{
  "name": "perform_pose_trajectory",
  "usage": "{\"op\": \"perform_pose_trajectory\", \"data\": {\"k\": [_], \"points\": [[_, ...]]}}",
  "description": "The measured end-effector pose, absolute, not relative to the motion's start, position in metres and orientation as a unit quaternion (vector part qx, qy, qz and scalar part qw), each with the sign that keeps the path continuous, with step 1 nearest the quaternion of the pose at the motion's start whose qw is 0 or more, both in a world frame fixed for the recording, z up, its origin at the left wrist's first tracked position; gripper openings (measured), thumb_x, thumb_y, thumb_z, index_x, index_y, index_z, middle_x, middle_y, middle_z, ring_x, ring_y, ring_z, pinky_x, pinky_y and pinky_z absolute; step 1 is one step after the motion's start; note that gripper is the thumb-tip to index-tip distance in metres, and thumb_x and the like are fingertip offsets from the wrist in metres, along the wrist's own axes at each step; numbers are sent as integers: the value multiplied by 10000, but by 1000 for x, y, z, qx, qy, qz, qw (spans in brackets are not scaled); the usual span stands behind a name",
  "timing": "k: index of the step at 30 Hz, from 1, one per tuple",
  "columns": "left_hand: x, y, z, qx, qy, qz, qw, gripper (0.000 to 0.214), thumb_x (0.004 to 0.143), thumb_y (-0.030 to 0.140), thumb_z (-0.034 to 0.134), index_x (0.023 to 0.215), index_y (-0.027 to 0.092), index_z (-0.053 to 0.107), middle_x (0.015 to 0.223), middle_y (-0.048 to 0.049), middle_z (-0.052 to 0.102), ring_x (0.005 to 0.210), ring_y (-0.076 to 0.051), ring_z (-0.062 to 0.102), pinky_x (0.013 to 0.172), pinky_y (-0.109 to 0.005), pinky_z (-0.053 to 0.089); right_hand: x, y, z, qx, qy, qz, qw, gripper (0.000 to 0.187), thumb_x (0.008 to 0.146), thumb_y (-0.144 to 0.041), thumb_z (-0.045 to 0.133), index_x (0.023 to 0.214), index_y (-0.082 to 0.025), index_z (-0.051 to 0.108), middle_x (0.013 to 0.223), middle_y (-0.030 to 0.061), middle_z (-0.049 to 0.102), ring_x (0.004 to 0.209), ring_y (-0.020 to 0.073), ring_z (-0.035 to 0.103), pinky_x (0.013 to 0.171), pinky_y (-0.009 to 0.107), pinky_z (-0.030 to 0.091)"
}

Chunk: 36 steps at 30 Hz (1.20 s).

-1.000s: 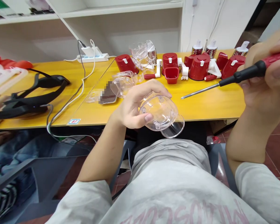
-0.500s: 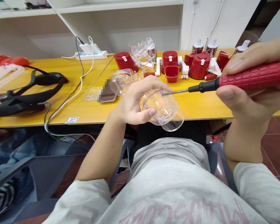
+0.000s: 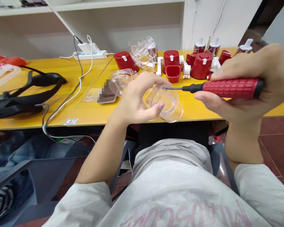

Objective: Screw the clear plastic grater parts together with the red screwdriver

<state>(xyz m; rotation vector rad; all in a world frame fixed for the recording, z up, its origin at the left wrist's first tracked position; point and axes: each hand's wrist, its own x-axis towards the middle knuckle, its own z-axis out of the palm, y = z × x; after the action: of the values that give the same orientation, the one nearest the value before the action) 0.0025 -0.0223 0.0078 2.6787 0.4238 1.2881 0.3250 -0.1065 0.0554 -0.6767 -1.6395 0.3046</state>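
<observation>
My left hand (image 3: 142, 101) is wrapped around a clear plastic housing (image 3: 169, 105), held just above the table's front edge. Its round opening tilts up toward me. In my right hand (image 3: 246, 78) is a screwdriver (image 3: 229, 88) with a red ribbed grip and black ends, gripped between thumb and fingers. The metal shaft points left, and its tip meets the far upper rim of the housing near my left fingertips. Whether a screw sits under the tip is too small to tell. Another clear plastic part (image 3: 123, 80) lies behind my left wrist.
Red plastic bases (image 3: 200, 67), white brackets (image 3: 186, 70) and metal grater drums (image 3: 214, 49) line the back of the yellow table (image 3: 85, 110). A phone (image 3: 109, 94), cables (image 3: 71, 94), a power strip (image 3: 92, 55) and a black headset (image 3: 44, 78) are on the left.
My right hand has moved left and turned the screwdriver closer to level, showing its whole handle. The clear housing has tilted and risen slightly in my left hand.
</observation>
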Motion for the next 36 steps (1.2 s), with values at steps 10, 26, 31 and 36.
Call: {"op": "perform_pose_trajectory", "data": {"k": [10,26,31,36], "points": [[-3,-34,8,868,286,403,45,547,1107,698,877,1449,271,889,1395,-119,941,1197,-460,873,1135,-663,740,319,-40,33,-263,-671,88,687,814,703,-973,1197,816,-358,675,784,12,681,703,304,717,707,534,709],[6,-49,19,847,351,389,89,566,1135,825,777,1376,322,874,1347,-86,935,1287,-490,892,1202,-717,745,312,-49,36,-220,-674,199,677,672,878,-859,1181,895,-358,733,852,-12,776,699,280,842,594,441,688],[14,-63,31,835,413,348,104,594,1087,832,770,1382,327,869,1399,-87,928,1400,-511,871,1274,-721,716,312,-49,34,-234,-658,224,679,690,848,-829,1220,924,-357,722,942,7,805,700,298,835,574,474,684],[16,-61,30,833,426,345,78,540,1083,779,740,1373,342,871,1380,-49,935,1337,-473,872,1249,-716,720,306,-46,31,-276,-641,237,675,728,863,-872,1184,969,-361,677,902,6,798,665,307,821,576,495,704]]}}
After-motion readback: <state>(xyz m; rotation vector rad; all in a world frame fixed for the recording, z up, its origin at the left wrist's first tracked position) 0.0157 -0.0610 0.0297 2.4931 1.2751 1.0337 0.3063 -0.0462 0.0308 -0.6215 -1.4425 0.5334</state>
